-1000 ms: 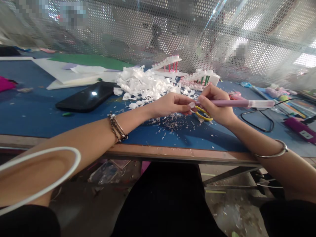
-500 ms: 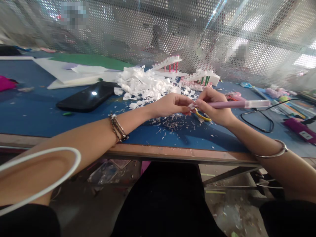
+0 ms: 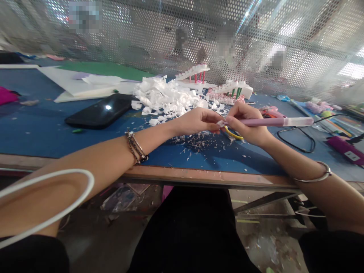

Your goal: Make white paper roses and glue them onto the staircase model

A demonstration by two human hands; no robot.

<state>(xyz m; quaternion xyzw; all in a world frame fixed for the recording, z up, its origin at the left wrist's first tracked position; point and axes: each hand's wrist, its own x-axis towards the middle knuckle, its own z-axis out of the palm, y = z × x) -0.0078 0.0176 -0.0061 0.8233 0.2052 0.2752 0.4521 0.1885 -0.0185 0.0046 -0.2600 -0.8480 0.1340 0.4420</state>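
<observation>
My left hand (image 3: pixel 196 120) pinches a small white scrap (image 3: pixel 220 123) between thumb and fingertips. Closed round a slim pink pen-like tool (image 3: pixel 264 122) with a clear back end is my right hand (image 3: pixel 250 123). The tool's front end meets the scrap where both hands come together; its tip is too small and covered to make out. Just below the fingers, a yellow curved handle (image 3: pixel 234 134) lies partly hidden on the table. Tiny white shavings (image 3: pixel 196 142) are scattered under the hands.
A heap of white scraps (image 3: pixel 167 94) lies behind my left hand, with a black phone (image 3: pixel 101 112) to its left. Two small white models with coloured posts (image 3: pixel 200 76) stand behind. At right are a black cable (image 3: pixel 295 142) and a purple object (image 3: pixel 344 149). A perforated screen (image 3: pixel 159 41) rises behind.
The back end of the pink tool has shifted slightly right and down, as my right hand tilts a little. My left hand keeps almost the same place.
</observation>
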